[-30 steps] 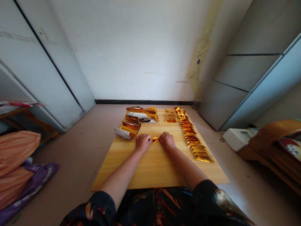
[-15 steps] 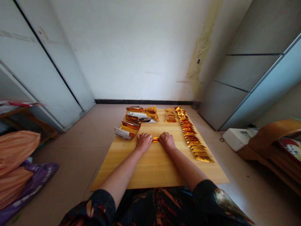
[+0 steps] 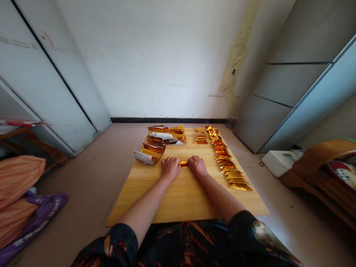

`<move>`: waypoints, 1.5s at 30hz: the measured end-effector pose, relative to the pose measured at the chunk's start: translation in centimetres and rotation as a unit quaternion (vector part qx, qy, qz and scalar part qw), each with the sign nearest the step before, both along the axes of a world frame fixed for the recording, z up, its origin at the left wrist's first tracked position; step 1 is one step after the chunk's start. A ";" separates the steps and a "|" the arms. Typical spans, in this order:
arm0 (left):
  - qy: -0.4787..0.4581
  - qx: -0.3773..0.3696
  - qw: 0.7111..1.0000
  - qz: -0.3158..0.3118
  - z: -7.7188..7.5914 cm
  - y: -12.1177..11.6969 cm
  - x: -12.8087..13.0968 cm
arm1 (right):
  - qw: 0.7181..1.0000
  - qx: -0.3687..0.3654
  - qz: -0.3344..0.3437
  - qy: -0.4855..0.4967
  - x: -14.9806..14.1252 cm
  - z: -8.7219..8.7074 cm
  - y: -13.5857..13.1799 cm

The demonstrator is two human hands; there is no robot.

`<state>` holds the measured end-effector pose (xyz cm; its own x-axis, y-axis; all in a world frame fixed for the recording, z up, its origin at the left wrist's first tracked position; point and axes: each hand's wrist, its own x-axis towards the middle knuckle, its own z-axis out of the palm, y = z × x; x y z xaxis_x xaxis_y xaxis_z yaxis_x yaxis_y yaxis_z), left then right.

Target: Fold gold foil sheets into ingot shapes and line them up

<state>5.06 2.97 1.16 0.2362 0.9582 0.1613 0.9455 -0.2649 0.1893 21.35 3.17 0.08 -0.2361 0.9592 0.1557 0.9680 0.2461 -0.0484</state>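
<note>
Right of the loose foil sheets (image 3: 154,149), my left fingers (image 3: 174,162) grip one end of the gold strip (image 3: 184,163) over the counter (image 3: 183,196) — its shine has just shifted, perhaps from creasing — and my right fingers (image 3: 194,160) grip the other, near the folded foils (image 3: 234,176)

On the board (image 3: 180,196), the strip (image 3: 184,164) lies at the middle, between the left hand (image 3: 170,167) and right hand (image 3: 197,166). The sheet pile (image 3: 161,135) occupies the board's far left, the curled sheets (image 3: 152,151) its left edge. The short row (image 3: 200,138) sits at its far end, right of centre; the long row (image 3: 230,167) follows its right edge. Beyond the board stands the wall (image 3: 167,66); bags (image 3: 20,181) lie to its left, a box (image 3: 279,162) to its right.
</note>
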 end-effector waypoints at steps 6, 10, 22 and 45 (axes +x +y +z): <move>0.012 0.003 1.000 0.004 -0.1 0.2 0.5 | 1.000 -0.008 -0.002 0.004 0.1 0.4 -0.2; 0.016 0.002 1.000 0.017 -0.2 0.1 0.7 | 1.000 -0.004 -0.007 0.010 0.1 0.4 -0.3; 0.026 -0.002 0.998 0.054 0.0 -0.1 1.4 | 0.999 0.007 -0.019 -0.032 -0.6 0.2 -0.2; 0.013 -0.004 0.999 0.046 0.1 -0.2 1.3 | 1.000 0.006 -0.016 -0.026 -1.5 0.7 -0.1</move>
